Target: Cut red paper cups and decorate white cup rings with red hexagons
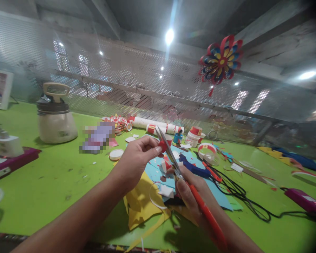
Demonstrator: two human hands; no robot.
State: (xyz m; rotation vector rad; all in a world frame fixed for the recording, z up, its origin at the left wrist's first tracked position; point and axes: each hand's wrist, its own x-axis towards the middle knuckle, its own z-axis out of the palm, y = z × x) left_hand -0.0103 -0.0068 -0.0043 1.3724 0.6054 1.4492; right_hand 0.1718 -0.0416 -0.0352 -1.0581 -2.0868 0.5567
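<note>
My left hand [138, 158] pinches a small red piece [162, 146], which looks like paper or card, between thumb and fingers. The blades of a pair of scissors [171, 156] with red handles lie against that piece, slightly parted at the tips. My right hand [192, 188] is closed around the scissors near the pivot, and the red handles run back along my forearm. Below both hands are light blue sheets [218, 191], a yellow sheet [140, 202] and white and red scraps. Beyond the scissors lies a dark blue-handled tool [195, 167], its working end partly hidden.
A pressure sprayer [56, 121] stands at left near a purple power strip [28, 154] with a white charger. White tubes [158, 123] and tape rolls [207, 151] lie at the back. Black cable [237, 193] loops at right. A paper flower [221, 61] hangs above.
</note>
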